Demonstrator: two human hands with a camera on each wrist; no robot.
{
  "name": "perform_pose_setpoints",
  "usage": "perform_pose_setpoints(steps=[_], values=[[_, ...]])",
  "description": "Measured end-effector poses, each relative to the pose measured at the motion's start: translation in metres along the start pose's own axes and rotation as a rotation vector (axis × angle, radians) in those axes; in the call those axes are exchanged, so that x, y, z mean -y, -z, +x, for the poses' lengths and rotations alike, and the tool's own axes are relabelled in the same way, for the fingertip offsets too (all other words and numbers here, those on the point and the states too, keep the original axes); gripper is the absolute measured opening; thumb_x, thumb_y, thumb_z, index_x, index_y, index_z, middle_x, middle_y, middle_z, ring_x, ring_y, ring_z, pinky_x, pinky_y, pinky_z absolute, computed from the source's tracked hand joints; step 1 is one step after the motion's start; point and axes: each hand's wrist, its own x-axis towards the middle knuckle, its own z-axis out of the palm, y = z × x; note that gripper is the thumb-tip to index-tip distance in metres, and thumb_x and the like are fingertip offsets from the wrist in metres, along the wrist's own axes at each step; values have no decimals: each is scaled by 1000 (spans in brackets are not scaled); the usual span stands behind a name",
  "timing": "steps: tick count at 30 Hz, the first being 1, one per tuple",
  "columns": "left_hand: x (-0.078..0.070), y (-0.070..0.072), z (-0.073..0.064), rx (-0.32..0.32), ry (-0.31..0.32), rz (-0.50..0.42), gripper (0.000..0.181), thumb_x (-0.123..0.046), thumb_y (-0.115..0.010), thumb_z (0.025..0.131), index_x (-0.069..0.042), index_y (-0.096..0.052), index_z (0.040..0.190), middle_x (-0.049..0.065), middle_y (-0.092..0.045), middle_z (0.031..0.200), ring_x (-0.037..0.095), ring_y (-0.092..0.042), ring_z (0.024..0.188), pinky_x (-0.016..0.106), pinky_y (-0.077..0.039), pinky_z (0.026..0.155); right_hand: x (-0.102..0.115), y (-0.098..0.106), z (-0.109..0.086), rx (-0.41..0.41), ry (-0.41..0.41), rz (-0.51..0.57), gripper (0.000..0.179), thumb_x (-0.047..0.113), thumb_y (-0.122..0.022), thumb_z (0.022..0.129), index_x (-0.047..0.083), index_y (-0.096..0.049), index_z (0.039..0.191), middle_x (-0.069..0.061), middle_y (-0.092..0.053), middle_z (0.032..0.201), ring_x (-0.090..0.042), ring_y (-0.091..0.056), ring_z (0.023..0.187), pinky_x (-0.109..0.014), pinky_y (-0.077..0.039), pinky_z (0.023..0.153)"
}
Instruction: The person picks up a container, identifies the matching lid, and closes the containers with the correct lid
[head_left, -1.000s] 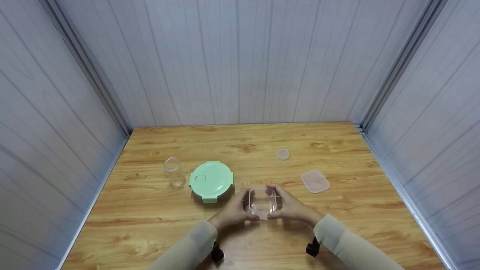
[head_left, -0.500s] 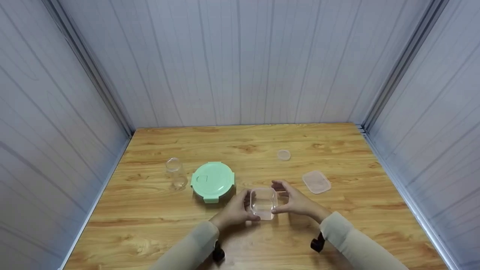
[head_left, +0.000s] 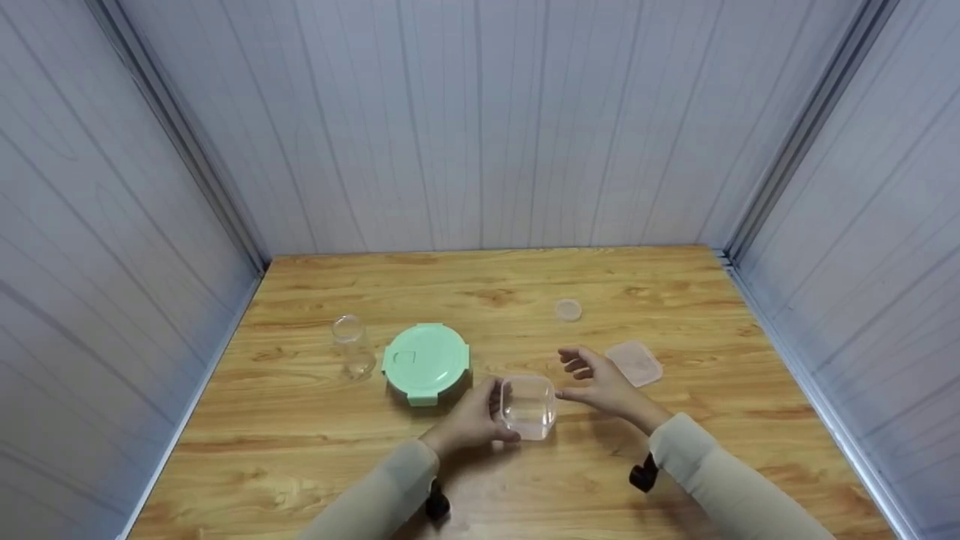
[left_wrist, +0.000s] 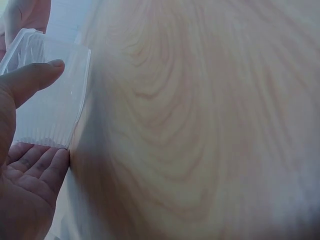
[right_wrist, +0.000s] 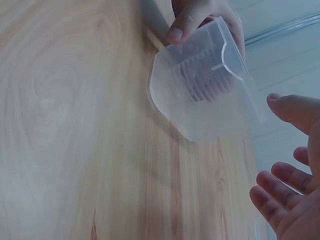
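A clear square plastic container [head_left: 529, 409] stands at the near middle of the table, its top uncovered. My left hand [head_left: 474, 417] grips its left side, thumb on the near wall and fingers round the far side and base, as the left wrist view shows on the container [left_wrist: 52, 100]. My right hand [head_left: 600, 382] is off the container, fingers spread and holding nothing, between it and a square translucent lid [head_left: 637, 365]. In the right wrist view the right thumb [right_wrist: 292, 110] is apart from the container wall.
A round bowl with a green clip lid [head_left: 426, 361] sits left of the container. Farther left is a clear glass jar [head_left: 351, 345]. A small round translucent lid [head_left: 568, 310] lies farther back on the wooden table [head_left: 300, 450]. Pale panel walls [head_left: 480, 127] stand behind and at both sides.
My right hand has let go of the container and moved right and away from me, near the square lid. The left hand keeps its grip, almost unmoved.
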Motion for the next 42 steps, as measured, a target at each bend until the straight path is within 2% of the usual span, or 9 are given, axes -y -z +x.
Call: perform_pose_setpoints(steps=[6,14,22,29,33,37,42], values=[[0,0,-1,5,-1,-26,75,-11,-100,73,-1,-56,133,16,-65,139,28,-60,135,49,-44,124,-3,8,1,-44,-33,15,63,9,-82,97,-10,-53,149,-35,-59,140,-49,-62,124,-61,-55,106],[1,1,-1,-2,-36,26,73,-13,-100,72,-2,-56,129,12,-66,129,21,-60,121,38,-48,115,-9,15,4,-77,-75,24,61,6,-81,97,-9,-53,149,-34,-58,138,-48,-60,122,-54,-55,105],[0,1,-3,1,-24,-7,75,-11,-99,72,-1,-56,132,14,-67,133,24,-62,126,43,-47,119,-12,20,6,-117,-127,4,62,7,-81,96,-8,-54,150,-33,-60,140,-49,-60,125,-52,-55,105],[1,-1,-1,-1,-26,-17,76,-13,-99,72,-3,-57,134,12,-67,134,25,-62,128,47,-46,121,-18,33,4,-175,-160,-76,62,10,-83,96,-8,-56,148,-32,-62,135,-47,-62,118,-53,-55,100],[2,-1,-1,3,-28,-17,75,-13,-99,73,-3,-56,133,12,-67,135,25,-62,129,47,-45,122,-23,41,3,-194,-197,-102,64,12,-83,96,-8,-55,150,-31,-62,136,-45,-61,120,-48,-54,98],[3,0,-2,6,-23,-14,73,-13,-99,73,-2,-56,131,12,-67,134,24,-62,127,44,-47,120,-28,49,2,-201,-201,-95,65,12,-83,96,-9,-54,151,-32,-60,136,-44,-58,120,-41,-52,94],[1,1,-2,14,-23,-32,74,-9,-98,73,-1,-55,133,14,-66,138,26,-61,135,45,-44,124,-34,59,0,-226,-202,-107,65,12,-82,96,-8,-54,151,-31,-60,135,-39,-58,117,-37,-50,93]])
